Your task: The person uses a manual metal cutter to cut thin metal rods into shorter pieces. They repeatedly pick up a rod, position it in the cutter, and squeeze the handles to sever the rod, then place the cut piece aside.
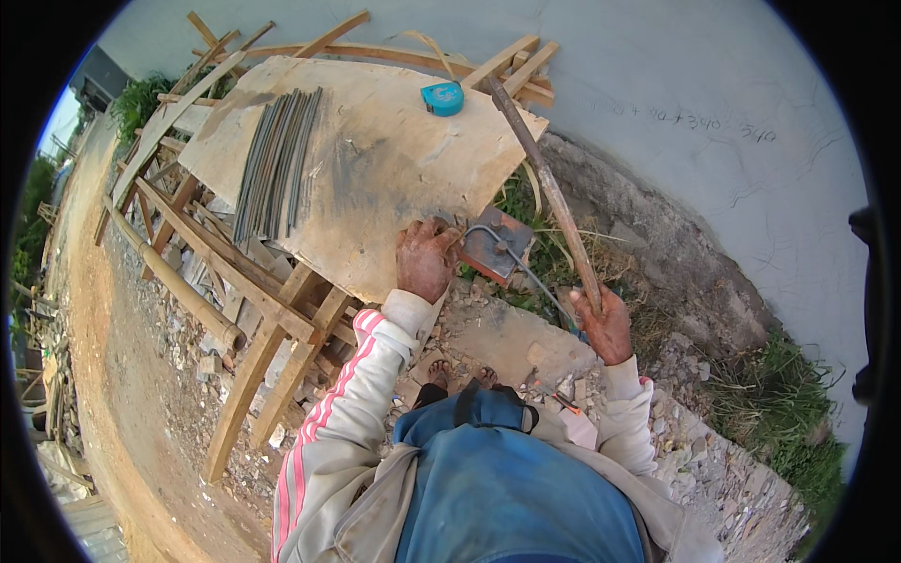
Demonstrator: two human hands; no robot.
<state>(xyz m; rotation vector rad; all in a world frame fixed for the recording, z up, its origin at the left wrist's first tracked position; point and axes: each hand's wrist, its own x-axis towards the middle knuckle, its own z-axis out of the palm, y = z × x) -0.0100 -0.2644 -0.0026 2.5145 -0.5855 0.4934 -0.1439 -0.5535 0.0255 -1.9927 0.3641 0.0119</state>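
Observation:
My right hand is wrapped round the lower end of a long, rusty metal bar, which slants up and away to the left. At the board's near right corner, my left hand is closed, its fingertips on the short end of a thin bent steel rod. This rod curves over a small reddish-brown metal plate, and its long end runs down to beside my right hand. Part of the rod's short end is hidden by my left fingers.
A stained wooden board serves as a worktop, carrying a bundle of thin steel rods and a teal tape measure. Timber legs and a bamboo pole stand left. A grey wall rises behind; rubble covers the ground.

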